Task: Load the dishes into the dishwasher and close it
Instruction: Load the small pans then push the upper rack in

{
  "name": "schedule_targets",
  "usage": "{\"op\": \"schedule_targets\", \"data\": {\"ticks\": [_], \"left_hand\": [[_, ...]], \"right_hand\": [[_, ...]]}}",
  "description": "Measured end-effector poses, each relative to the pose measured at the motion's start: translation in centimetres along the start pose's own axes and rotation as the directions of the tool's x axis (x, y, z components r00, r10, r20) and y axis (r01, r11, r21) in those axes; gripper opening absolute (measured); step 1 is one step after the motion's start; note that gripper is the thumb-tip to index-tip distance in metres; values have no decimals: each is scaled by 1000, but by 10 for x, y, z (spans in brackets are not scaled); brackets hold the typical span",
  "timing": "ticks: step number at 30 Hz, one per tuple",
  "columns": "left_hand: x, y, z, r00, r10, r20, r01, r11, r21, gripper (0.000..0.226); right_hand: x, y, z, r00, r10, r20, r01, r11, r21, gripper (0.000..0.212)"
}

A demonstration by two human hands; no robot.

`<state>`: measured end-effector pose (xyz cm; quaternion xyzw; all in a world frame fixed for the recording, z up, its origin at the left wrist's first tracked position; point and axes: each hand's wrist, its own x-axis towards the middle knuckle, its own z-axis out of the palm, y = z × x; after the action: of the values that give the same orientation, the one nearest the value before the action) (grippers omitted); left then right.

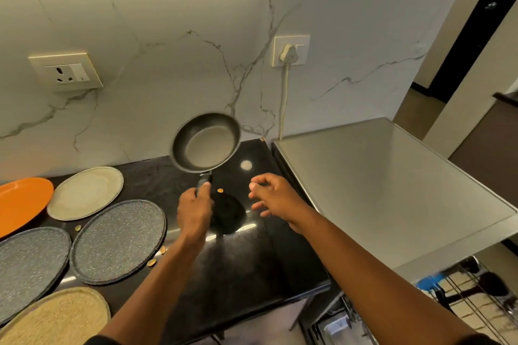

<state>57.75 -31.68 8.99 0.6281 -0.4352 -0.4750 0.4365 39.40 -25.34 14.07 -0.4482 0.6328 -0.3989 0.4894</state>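
My left hand (194, 210) grips the handle of a small black frying pan (206, 143) and holds it tilted above the black counter (252, 260). My right hand (273, 194) hovers just right of the handle, fingers spread and holding nothing. On the counter at left lie an orange plate (21, 203), a pale grey plate (85, 193), two speckled grey plates (119, 241) (28, 266) and a beige plate (56, 319). The dishwasher (392, 190) stands at right with its steel top; part of its pulled-out rack (462, 297) shows at the bottom right.
A marble wall rises behind the counter, with a socket (67, 71) at left and a plugged-in white cord (286, 98) by the dishwasher. Small yellow crumbs (151, 262) lie on the counter. A doorway opens at far right.
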Motion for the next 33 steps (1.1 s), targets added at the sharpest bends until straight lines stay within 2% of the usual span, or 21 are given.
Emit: {"op": "schedule_targets", "data": {"ticks": [3, 6, 8, 10, 11, 12, 14, 16, 17, 19, 21, 24, 27, 29, 33], "left_hand": [[-48, 33, 45, 981, 31, 190, -4, 990, -140, 38], [-95, 55, 80, 883, 31, 468, 96, 965, -244, 36], [-123, 61, 104, 752, 41, 658, 182, 946, -267, 37], [-146, 61, 129, 599, 24, 800, 301, 920, -253, 38], [-157, 60, 143, 522, 8, 853, 355, 907, -226, 38], [-168, 58, 158, 448, -7, 894, 394, 899, -190, 38], [-186, 51, 186, 323, -24, 946, 422, 899, -121, 39], [-209, 40, 217, 223, -53, 973, 394, 918, -40, 42], [-220, 33, 234, 200, -73, 977, 331, 944, 3, 45], [-239, 18, 261, 194, -132, 972, 106, 988, 113, 51], [-256, 2, 288, 185, -234, 955, -77, 965, 251, 48], [-274, -23, 323, 157, -317, 935, -185, 921, 343, 14], [-296, -40, 361, 135, -362, 923, -135, 916, 379, 36], [-309, -53, 385, 147, -368, 918, -47, 924, 379, 38], [-323, -86, 423, 243, -431, 869, 86, 902, 424, 32]], "right_hand": [[-8, 2, -12, 992, 88, -89, -71, 982, 174, 36], [-22, 3, -42, 997, 78, 0, -69, 878, 474, 56], [-35, 8, -74, 999, -7, 31, -15, 760, 649, 63], [-51, 15, -107, 999, -51, 4, 28, 606, 795, 69], [-60, 19, -124, 997, -74, -24, 60, 542, 838, 66], [-70, 24, -142, 992, -106, -63, 107, 499, 860, 52], [-91, 38, -172, 981, -118, -154, 192, 471, 861, 18], [-114, 60, -204, 962, -50, -269, 258, 499, 827, 13], [-126, 75, -220, 947, -4, -321, 275, 527, 804, 14], [-149, 105, -246, 926, 78, -370, 266, 560, 784, 7], [-176, 138, -271, 905, 144, -400, 258, 562, 786, 5], [-220, 190, -306, 871, 199, -450, 256, 596, 761, 21], [-265, 241, -342, 880, 217, -423, 194, 649, 735, 32], [-292, 271, -364, 883, 271, -385, 111, 675, 729, 45], [-334, 323, -401, 855, 406, -321, -78, 715, 695, 59]]}}
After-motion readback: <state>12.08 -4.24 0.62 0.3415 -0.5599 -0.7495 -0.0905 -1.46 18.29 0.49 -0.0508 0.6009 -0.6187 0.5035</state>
